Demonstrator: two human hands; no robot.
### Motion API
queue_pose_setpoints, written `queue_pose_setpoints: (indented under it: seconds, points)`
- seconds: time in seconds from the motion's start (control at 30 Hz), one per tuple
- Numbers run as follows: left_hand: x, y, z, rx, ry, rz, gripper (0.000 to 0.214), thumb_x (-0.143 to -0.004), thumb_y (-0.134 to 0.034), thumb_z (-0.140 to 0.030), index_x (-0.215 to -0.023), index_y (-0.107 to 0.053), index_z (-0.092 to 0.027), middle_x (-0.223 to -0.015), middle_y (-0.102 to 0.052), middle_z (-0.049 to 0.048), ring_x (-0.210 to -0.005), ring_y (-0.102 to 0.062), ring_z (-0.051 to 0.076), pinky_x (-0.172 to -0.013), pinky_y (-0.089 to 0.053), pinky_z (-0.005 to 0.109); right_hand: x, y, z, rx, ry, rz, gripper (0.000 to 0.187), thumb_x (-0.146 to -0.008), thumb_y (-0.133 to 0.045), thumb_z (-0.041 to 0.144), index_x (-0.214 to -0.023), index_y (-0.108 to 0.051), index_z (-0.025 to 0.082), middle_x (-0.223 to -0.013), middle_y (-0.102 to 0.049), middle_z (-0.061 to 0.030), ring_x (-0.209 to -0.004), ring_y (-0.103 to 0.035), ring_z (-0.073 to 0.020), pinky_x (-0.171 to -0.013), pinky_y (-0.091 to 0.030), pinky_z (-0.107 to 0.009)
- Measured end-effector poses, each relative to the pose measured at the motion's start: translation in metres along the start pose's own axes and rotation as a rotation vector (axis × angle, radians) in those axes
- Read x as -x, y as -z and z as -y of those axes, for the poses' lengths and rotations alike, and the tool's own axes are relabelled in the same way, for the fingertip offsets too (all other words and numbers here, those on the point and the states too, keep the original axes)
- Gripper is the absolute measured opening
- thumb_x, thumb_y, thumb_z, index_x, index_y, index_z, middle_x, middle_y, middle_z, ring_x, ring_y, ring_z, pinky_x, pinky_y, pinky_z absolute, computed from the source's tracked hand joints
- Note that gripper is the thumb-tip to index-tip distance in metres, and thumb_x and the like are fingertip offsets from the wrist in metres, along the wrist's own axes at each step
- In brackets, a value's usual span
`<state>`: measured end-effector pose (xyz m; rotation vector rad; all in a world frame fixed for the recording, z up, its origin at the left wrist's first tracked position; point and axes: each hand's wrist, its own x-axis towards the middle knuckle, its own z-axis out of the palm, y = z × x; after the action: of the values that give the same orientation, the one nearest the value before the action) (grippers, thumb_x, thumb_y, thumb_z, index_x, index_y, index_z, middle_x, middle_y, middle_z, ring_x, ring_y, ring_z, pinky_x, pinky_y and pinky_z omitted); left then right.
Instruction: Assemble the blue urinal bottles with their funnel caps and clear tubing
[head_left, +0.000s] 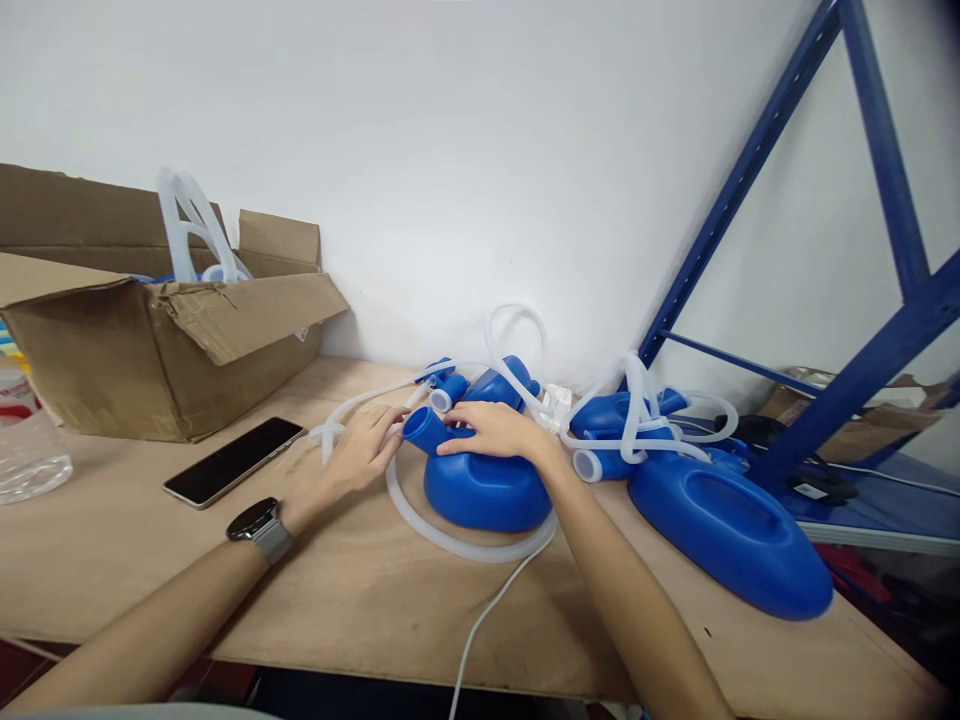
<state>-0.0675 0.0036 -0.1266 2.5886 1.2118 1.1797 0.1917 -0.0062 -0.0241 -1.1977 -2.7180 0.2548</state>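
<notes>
A blue plastic urinal bottle lies on its side on the table, its open round neck pointing up and to the left. My right hand grips it from above around the handle, thumb near the neck. Just left of the neck, my left hand has its fingers together on a translucent white tube, which curves around the front of the bottle. The fingertips partly hide the tube there, and its end cannot be made out.
More blue bottles with coiled tubes lie right and behind. A cardboard box holding tubes stands left, near a black phone and a clear plastic bottle. A white cable crosses the table's front edge. Blue shelving rises right.
</notes>
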Motion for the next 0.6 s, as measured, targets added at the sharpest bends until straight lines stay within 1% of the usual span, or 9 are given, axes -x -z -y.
queue_pose_setpoints:
  seconds: [0.07,0.13,0.23,0.3,0.37,0.43,0.47,0.53,0.6]
  points:
    - [0.001,-0.001,-0.007,0.079,-0.035,-0.022,0.041,-0.101,-0.042,-0.034,-0.138,-0.053,-0.018,-0.135,-0.066,0.0152,-0.126,-0.060,0.029,-0.109,-0.046,0.047,-0.003,-0.005,-0.001,0.015,-0.005,-0.008,0.050,-0.091,-0.059,0.071,-0.108,-0.070,0.025,-0.117,-0.073,-0.0056,-0.106,-0.068,-0.0281,-0.081,-0.048,-0.034]
    - [0.002,-0.002,-0.010,0.110,-0.053,-0.024,0.047,-0.099,-0.046,-0.033,-0.144,-0.047,-0.017,-0.141,-0.063,0.0168,-0.130,-0.058,0.031,-0.111,-0.045,0.048,-0.005,-0.007,-0.002,0.026,-0.006,-0.015,0.052,-0.091,-0.058,0.073,-0.108,-0.070,0.025,-0.117,-0.073,-0.0057,-0.106,-0.069,-0.0280,-0.081,-0.048,-0.034]
    - [0.002,-0.007,-0.008,0.062,-0.034,0.021,0.052,-0.100,-0.046,-0.035,-0.148,-0.043,-0.018,-0.143,-0.061,0.0172,-0.132,-0.057,0.032,-0.112,-0.044,0.048,-0.005,-0.008,-0.005,0.038,-0.006,-0.023,0.054,-0.091,-0.056,0.074,-0.112,-0.071,0.026,-0.121,-0.072,-0.0060,-0.110,-0.068,-0.0284,-0.084,-0.049,-0.034]
    - [0.003,-0.011,-0.004,-0.038,0.050,0.075,0.052,-0.099,-0.047,-0.036,-0.146,-0.046,-0.015,-0.144,-0.059,0.0195,-0.133,-0.055,0.034,-0.113,-0.042,0.049,-0.005,-0.008,-0.007,0.054,-0.022,-0.034,0.055,-0.092,-0.055,0.074,-0.115,-0.071,0.027,-0.125,-0.071,-0.0068,-0.114,-0.067,-0.0295,-0.087,-0.050,-0.035]
    - [0.004,-0.016,-0.001,-0.152,0.205,0.163,0.052,-0.096,-0.050,-0.037,-0.141,-0.050,-0.012,-0.142,-0.057,0.0237,-0.132,-0.054,0.039,-0.110,-0.042,0.054,-0.005,-0.009,-0.012,0.087,-0.056,-0.050,0.057,-0.093,-0.054,0.073,-0.118,-0.071,0.026,-0.127,-0.071,-0.0083,-0.117,-0.067,-0.0309,-0.089,-0.050,-0.036]
    - [0.005,-0.019,0.002,-0.211,0.341,0.251,0.050,-0.091,-0.054,-0.037,-0.134,-0.056,-0.010,-0.134,-0.061,0.0254,-0.128,-0.054,0.042,-0.107,-0.042,0.057,-0.005,-0.011,-0.018,0.129,-0.094,-0.080,0.055,-0.095,-0.053,0.071,-0.119,-0.070,0.024,-0.127,-0.071,-0.0095,-0.117,-0.067,-0.0314,-0.091,-0.050,-0.037]
    - [0.006,-0.020,0.003,-0.211,0.381,0.279,0.048,-0.089,-0.055,-0.034,-0.131,-0.058,-0.011,-0.129,-0.064,0.0245,-0.126,-0.055,0.042,-0.106,-0.043,0.056,-0.005,-0.013,-0.022,0.145,-0.113,-0.103,0.054,-0.096,-0.053,0.069,-0.119,-0.070,0.024,-0.126,-0.072,-0.0097,-0.116,-0.068,-0.0311,-0.092,-0.050,-0.037]
    - [0.006,-0.021,0.006,-0.176,0.412,0.292,0.047,-0.085,-0.056,-0.027,-0.129,-0.061,-0.014,-0.122,-0.068,0.0208,-0.123,-0.058,0.039,-0.105,-0.044,0.052,-0.005,-0.016,-0.030,0.159,-0.155,-0.169,0.050,-0.098,-0.055,0.063,-0.126,-0.067,0.023,-0.124,-0.073,-0.0098,-0.114,-0.068,-0.0302,-0.092,-0.050,-0.037]
    - [0.004,-0.021,0.007,-0.124,0.442,0.272,0.055,-0.081,-0.057,-0.024,-0.136,-0.058,-0.015,-0.121,-0.069,0.0175,-0.118,-0.062,0.035,-0.100,-0.047,0.046,-0.005,-0.018,-0.036,0.173,-0.201,-0.243,0.053,-0.099,-0.060,0.054,-0.141,-0.058,0.021,-0.125,-0.072,-0.0111,-0.116,-0.067,-0.0305,-0.094,-0.051,-0.039]
